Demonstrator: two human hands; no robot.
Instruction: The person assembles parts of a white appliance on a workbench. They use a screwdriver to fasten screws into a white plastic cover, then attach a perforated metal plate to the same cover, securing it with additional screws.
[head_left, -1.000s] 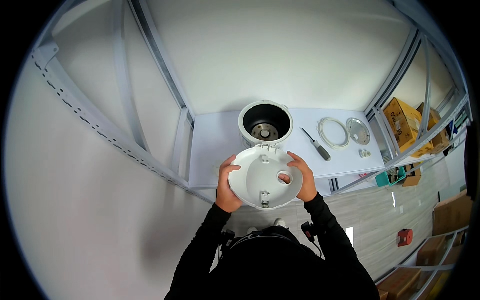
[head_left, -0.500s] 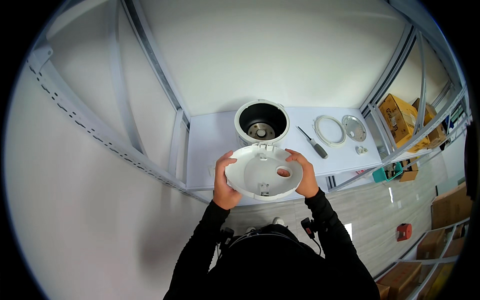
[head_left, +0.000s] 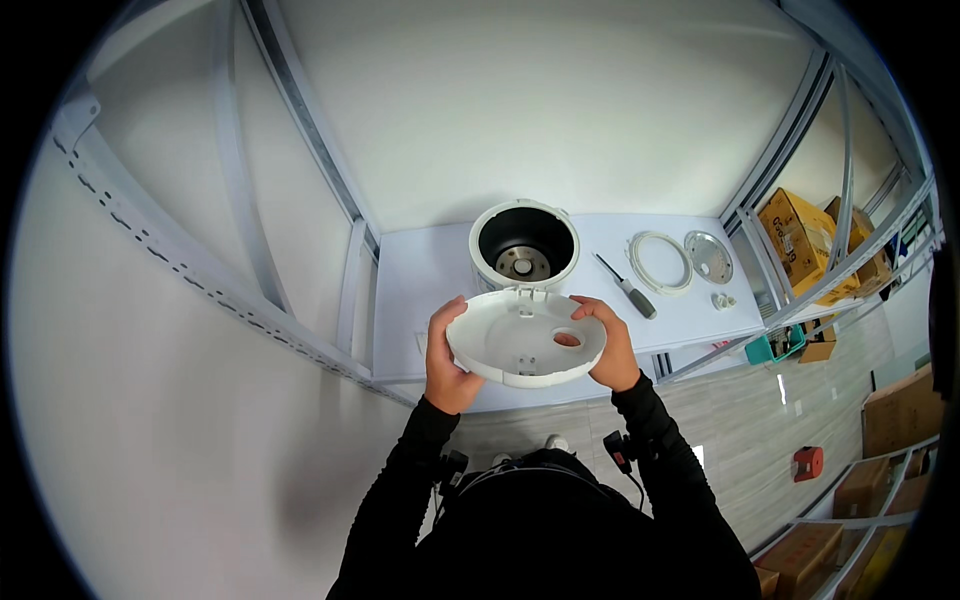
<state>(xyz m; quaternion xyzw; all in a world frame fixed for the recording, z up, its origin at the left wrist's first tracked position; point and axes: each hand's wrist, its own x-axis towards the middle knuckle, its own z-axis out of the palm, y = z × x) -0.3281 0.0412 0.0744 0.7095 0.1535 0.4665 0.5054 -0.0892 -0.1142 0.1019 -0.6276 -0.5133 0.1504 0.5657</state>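
Both hands hold a white rice cooker lid shell (head_left: 500, 345) up in front of me, its hollow inner side toward me. My left hand (head_left: 448, 360) is closed on its left rim, thumb at the upper edge. My right hand (head_left: 608, 345) grips the right side, and some of its skin shows through the round hole in the shell. Just beyond stands the white rice cooker body (head_left: 480, 265), upright, with a dark inside and a metal heating plate (head_left: 523, 265) at the bottom. The lid's hinge edge lies close to its near rim; whether they touch I cannot tell.
Right of the cooker on the white table (head_left: 420, 270) lie a screwdriver (head_left: 634, 295), a white ring (head_left: 688, 270), a round metal plate (head_left: 712, 262) and small white parts (head_left: 723, 301). Grey metal posts (head_left: 310, 110) frame the table. Cardboard boxes (head_left: 795, 240) stand at the right.
The lid shell has tilted, its near edge rising so that it looks flatter and narrower. Both hands keep their hold, and the things on the table stay put.
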